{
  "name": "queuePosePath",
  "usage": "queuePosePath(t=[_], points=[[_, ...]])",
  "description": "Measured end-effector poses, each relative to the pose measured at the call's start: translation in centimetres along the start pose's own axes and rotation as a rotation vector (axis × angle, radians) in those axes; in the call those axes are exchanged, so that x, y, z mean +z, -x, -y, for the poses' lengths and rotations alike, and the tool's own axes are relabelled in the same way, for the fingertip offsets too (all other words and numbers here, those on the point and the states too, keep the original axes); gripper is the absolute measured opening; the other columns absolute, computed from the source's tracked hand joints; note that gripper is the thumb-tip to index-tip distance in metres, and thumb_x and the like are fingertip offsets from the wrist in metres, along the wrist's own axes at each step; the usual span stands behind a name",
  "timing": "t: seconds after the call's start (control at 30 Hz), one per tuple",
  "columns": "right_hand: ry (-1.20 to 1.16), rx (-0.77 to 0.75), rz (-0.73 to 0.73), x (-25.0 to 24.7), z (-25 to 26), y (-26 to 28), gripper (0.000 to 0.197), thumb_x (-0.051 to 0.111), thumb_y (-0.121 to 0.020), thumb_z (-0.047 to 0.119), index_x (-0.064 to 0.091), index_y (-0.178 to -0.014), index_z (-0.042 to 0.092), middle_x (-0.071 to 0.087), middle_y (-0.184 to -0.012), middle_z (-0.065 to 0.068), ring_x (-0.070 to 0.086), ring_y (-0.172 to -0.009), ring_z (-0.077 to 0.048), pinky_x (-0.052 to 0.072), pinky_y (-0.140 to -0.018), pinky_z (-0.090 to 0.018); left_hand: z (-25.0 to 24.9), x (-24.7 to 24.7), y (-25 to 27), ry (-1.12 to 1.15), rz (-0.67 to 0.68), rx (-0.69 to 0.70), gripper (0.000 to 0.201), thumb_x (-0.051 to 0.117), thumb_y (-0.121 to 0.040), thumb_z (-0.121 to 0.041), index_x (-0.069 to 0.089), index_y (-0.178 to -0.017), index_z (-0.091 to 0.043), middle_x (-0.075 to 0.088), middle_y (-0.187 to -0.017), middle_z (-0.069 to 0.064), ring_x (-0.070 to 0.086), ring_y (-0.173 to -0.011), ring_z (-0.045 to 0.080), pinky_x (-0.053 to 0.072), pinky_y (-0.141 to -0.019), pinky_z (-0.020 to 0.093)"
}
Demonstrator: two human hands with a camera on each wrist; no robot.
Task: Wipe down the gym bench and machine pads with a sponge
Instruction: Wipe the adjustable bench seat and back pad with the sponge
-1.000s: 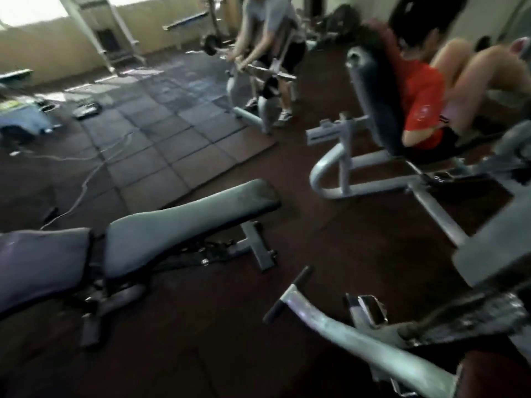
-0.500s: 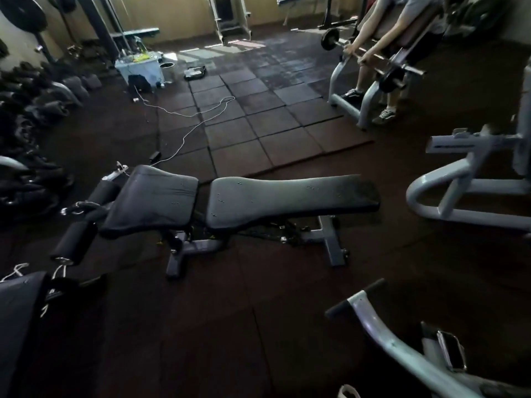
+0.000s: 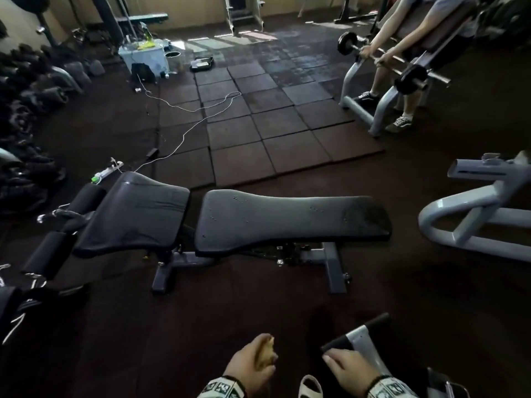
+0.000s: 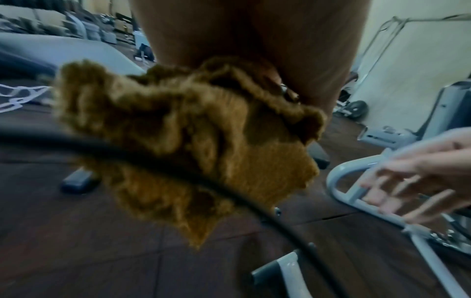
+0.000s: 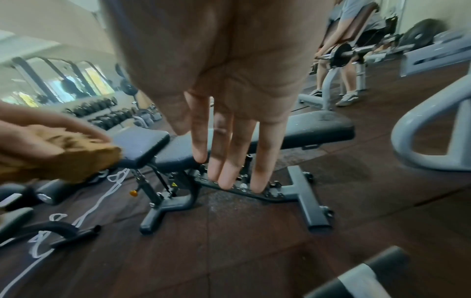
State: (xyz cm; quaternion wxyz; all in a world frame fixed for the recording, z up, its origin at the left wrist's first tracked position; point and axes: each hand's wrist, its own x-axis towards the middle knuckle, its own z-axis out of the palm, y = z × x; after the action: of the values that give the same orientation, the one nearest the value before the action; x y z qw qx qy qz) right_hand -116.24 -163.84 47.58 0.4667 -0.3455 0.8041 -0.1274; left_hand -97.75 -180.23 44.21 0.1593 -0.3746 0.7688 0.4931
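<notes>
Right hand [image 5: 229,80] hangs flat, fingers [image 5: 229,157] straight, above the black bench [image 5: 305,129]; left hand [image 5: 38,141] holds a brown sponge [image 5: 76,161] nearby.

Both hands are bare, no gloves. The left hand [image 3: 253,366] and the right hand [image 3: 349,370] each have a wristband [image 3: 222,387] right behind them, white with a chunky black square pattern, kinda like tracking markers, and a thin dark edge on the hand side. The right one [image 3: 388,387] looks the same. A black cable [image 4: 178,171] curves across the left wrist view, just below the left hand. Between the two wristbands there's a pale slide sandal [image 3: 310,386] on one foot.
</notes>
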Motion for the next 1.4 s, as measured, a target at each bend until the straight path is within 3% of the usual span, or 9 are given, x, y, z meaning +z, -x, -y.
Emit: queuePosePath(t=[0.13,0.3,0.47,0.6,0.67,0.73,0.83,1.03,1.4], points=[[-0.180,0.036,0.026,-2.4,1.6,-3.8,0.033,0.039,-0.094,0.050,0.062,-0.078,0.032,0.068,-0.098,0.004,0.062,-0.100,-0.007,0.042,-0.089,-0.017,-5.6,0.3,-5.2,0.032,0.055,0.060,0.089,0.068,-0.069,-0.045,0.022,-0.145,-0.044,0.042,-0.145,-0.015,0.043,-0.130,-0.001,0.032,-0.109,0.015],[-0.392,0.073,0.050,-5.2,2.1,-7.8,0.057,0.043,-0.083,0.067,0.056,-0.125,0.031,0.062,-0.122,0.006,0.054,-0.112,-0.002,0.039,-0.091,-0.012,-9.6,-0.5,-10.5,0.033,0.110,0.073,0.106,0.072,-0.068,-0.046,0.011,-0.153,-0.028,0.034,-0.150,-0.008,0.039,-0.133,0.001,0.029,-0.096,0.002],[-0.441,0.090,-0.103,-7.5,0.8,-11.7,0.049,0.064,-0.072,0.062,0.054,-0.102,0.025,0.064,-0.092,0.011,0.059,-0.083,0.006,0.044,-0.071,-0.006,-11.7,-2.4,-14.9,-0.012,0.159,0.145,0.109,0.060,-0.061,-0.054,0.008,-0.153,-0.029,0.035,-0.150,-0.013,0.041,-0.132,0.001,0.033,-0.107,0.016],[-0.583,0.119,-0.281,-8.9,-0.6,-14.8,0.093,0.050,-0.028,0.092,0.051,-0.094,0.027,0.067,-0.092,0.011,0.063,-0.087,0.005,0.049,-0.082,-0.015,-13.5,-4.3,-18.8,0.030,0.268,0.231,0.103,0.058,-0.066,-0.050,0.012,-0.154,-0.024,0.031,-0.152,-0.011,0.035,-0.135,-0.002,0.029,-0.102,0.004],[-0.608,0.152,-0.337,-10.6,-0.4,-15.6,0.083,0.058,-0.035,0.087,0.050,-0.092,0.028,0.066,-0.089,0.014,0.062,-0.086,0.005,0.049,-0.083,-0.017,-14.8,-5.4,-20.8,0.030,0.286,0.267,0.099,0.057,-0.065,-0.049,0.016,-0.151,-0.025,0.035,-0.150,-0.010,0.039,-0.132,-0.003,0.034,-0.103,0.008],[-0.610,0.190,-0.352,-12.4,-0.1,-16.0,0.045,0.075,-0.068,0.051,0.047,-0.095,0.028,0.061,-0.087,0.020,0.059,-0.082,0.007,0.045,-0.078,-0.008,-15.9,-6.1,-23.1,0.058,0.310,0.270,0.089,0.060,-0.068,-0.039,0.020,-0.147,-0.031,0.049,-0.137,-0.009,0.054,-0.115,-0.007,0.044,-0.093,0.012],[-0.611,0.227,-0.438,-14.6,-1.8,-17.4,0.023,0.063,-0.086,0.019,0.047,-0.100,0.028,0.061,-0.088,0.021,0.057,-0.084,0.007,0.041,-0.073,-0.005,-17.1,-6.9,-26.4,0.000,0.234,0.289,0.076,0.061,-0.082,-0.019,0.024,-0.147,-0.031,0.058,-0.110,-0.008,0.059,-0.082,-0.007,0.042,-0.076,0.005],[-0.650,0.324,-0.600,-20.5,-7.7,-20.7,0.015,0.062,-0.087,0.016,0.051,-0.092,0.025,0.067,-0.086,0.010,0.063,-0.086,-0.008,0.043,-0.069,-0.018,-18.4,-7.8,-34.4,-0.288,0.059,0.317,0.067,0.052,-0.091,-0.024,0.022,-0.152,-0.024,0.041,-0.149,-0.005,0.047,-0.128,0.011,0.035,-0.105,0.021],[-0.635,0.403,-0.762,-29.3,-22.0,-33.9,0.012,0.059,-0.088,0.019,0.051,-0.098,0.019,0.066,-0.090,0.001,0.062,-0.091,-0.024,0.045,-0.080,-0.032,-18.3,-1.9,-51.5,-0.663,-0.175,0.238,0.057,0.040,-0.099,-0.033,0.021,-0.153,-0.026,0.017,-0.160,-0.010,0.016,-0.147,0.011,0.017,-0.118,0.041]])
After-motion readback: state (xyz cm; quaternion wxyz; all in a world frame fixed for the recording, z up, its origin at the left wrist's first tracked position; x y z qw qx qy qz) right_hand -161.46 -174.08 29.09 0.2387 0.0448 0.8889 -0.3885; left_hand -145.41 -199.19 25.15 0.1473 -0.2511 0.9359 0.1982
